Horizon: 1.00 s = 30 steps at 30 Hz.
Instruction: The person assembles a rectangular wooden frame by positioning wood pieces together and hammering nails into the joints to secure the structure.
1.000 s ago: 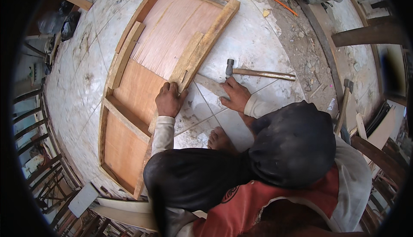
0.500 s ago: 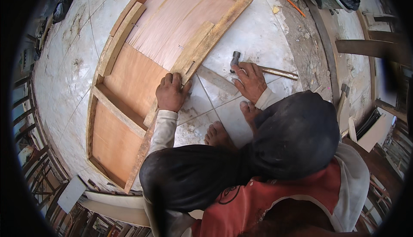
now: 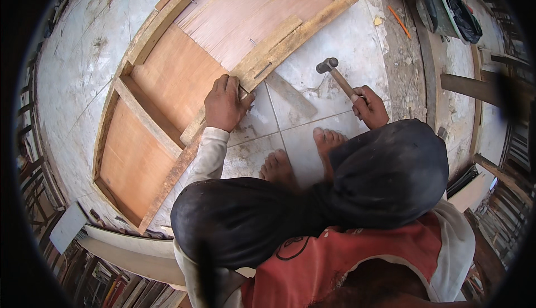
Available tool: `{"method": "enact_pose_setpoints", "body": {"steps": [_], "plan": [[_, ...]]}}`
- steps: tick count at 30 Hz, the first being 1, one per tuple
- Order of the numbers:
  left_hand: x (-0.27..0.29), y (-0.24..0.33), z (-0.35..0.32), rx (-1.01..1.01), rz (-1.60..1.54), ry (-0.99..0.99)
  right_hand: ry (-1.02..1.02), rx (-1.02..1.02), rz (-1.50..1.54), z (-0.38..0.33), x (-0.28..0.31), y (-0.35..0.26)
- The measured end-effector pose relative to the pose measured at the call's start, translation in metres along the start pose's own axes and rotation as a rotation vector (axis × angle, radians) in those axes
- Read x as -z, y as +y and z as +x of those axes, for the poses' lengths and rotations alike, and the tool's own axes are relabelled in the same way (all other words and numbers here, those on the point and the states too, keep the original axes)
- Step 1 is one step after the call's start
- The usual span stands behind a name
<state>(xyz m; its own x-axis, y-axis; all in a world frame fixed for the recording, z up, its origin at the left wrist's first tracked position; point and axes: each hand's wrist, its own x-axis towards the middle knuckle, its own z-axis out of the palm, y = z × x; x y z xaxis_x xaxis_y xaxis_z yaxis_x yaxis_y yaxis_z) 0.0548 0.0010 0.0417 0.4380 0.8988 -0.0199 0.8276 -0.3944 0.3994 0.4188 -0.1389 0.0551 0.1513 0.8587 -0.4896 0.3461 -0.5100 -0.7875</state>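
A curved wooden frame (image 3: pixel 146 135) backed with plywood lies on the floor in front of me and to the left. My left hand (image 3: pixel 224 106) is closed over its near rail, where a short wooden strip (image 3: pixel 273 43) lies against the rail's inner side. Just beyond my fingers, a dark nail (image 3: pixel 262 70) sticks out at a slant. Further nails show at the strip's far side (image 3: pixel 253 42) and on the opposite rail (image 3: pixel 192 1). My right hand (image 3: pixel 370 107) grips a hammer (image 3: pixel 341 82) by its wooden handle, the metal head raised to the right of the frame.
A flat wood piece (image 3: pixel 291 94) lies on the tiles under the frame's edge. My bare feet (image 3: pixel 329 140) are close by. An orange pencil (image 3: pixel 399 21) rests on rough, broken floor at the right. Stacked wood (image 3: pixel 120 285) stands behind on the left.
My right hand has closed round the hammer's handle and lifted it off the floor, swinging its head up and to the right. My left hand stays on the frame.
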Motion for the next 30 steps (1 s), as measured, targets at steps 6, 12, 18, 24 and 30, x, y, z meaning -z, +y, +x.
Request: {"method": "enact_pose_setpoints", "body": {"steps": [6, 12, 18, 24, 30], "plan": [[-0.004, 0.006, 0.005, 0.014, -0.008, -0.053, 0.116, 0.462, -0.176, 0.026, -0.029, -0.079], [-0.007, 0.008, 0.005, 0.005, 0.017, -0.048, -0.211, 0.239, -0.409, 0.058, -0.045, -0.080], [0.005, 0.014, 0.005, 0.030, -0.086, 0.032, -0.268, -0.136, 0.452, 0.054, -0.050, -0.070], [0.002, -0.004, -0.016, 0.117, 0.296, -0.004, -0.303, -0.074, 0.500, 0.061, -0.043, -0.064], [0.000, 0.013, -0.005, 0.173, 0.328, -0.072, 0.063, 0.038, 0.653, 0.077, 0.021, -0.058]]}}
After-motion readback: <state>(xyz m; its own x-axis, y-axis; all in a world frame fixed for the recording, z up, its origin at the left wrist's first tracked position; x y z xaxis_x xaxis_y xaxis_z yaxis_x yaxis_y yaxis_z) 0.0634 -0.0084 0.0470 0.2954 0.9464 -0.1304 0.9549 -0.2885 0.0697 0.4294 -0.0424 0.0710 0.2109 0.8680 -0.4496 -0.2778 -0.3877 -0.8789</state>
